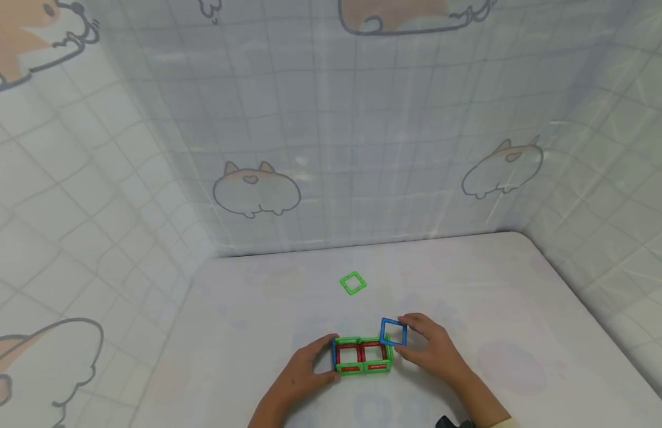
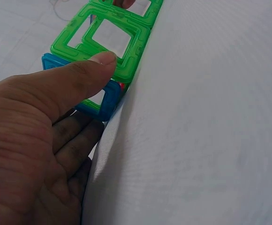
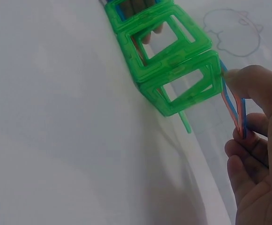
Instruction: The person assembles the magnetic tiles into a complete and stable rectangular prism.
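Observation:
A low box of see-through magnetic tiles (image 1: 361, 355) stands on the table, with green and red squares along its length and blue at the left end. My left hand (image 1: 304, 371) grips that left end, thumb (image 2: 103, 58) on the green front face and fingers behind the blue end tile (image 2: 110, 101). With thumb and fingertips, my right hand (image 1: 432, 351) pinches a blue square magnetic tile (image 1: 394, 321) by its edge. Tilted up, this tile overlaps the box's back right corner in the head view; in the right wrist view it stands beside the green end face (image 3: 192, 82).
A loose green square tile (image 1: 348, 277) lies farther back on the white table (image 1: 256, 303). Sheets with a grid and dog drawings (image 1: 363, 131) surround the table at the back and sides. Part of a black object (image 1: 452, 422) shows at the bottom edge.

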Demonstrator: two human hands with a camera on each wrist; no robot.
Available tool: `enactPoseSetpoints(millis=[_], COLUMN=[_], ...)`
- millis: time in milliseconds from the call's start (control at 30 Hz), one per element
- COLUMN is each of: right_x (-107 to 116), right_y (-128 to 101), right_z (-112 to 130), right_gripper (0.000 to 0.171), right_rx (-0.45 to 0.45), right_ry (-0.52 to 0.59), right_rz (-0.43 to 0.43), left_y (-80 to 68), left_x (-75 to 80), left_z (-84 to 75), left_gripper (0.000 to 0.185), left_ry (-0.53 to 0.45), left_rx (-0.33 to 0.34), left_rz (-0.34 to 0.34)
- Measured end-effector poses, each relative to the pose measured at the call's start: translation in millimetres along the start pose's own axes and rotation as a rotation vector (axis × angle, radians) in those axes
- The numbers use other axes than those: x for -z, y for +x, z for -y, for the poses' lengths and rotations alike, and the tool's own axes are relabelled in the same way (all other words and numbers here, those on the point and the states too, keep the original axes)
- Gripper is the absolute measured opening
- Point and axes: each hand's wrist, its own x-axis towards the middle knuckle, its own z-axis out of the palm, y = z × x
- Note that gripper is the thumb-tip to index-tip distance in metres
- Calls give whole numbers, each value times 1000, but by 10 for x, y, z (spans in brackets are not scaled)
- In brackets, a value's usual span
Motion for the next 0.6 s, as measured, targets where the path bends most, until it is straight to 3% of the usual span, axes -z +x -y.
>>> enactPoseSetpoints(millis=[233,600], right_x=[35,92], right_y=[21,47], right_z=[5,27], right_gripper=[58,53], right_rx=[-2,-97], right_ry=[8,55], right_rz=[-3,-18], left_y=[34,38], left_x=[-1,17], left_z=[6,15], left_gripper=[78,77], left_ry=[15,24], left_rx=[-15,-27], left_rz=[-7,-3])
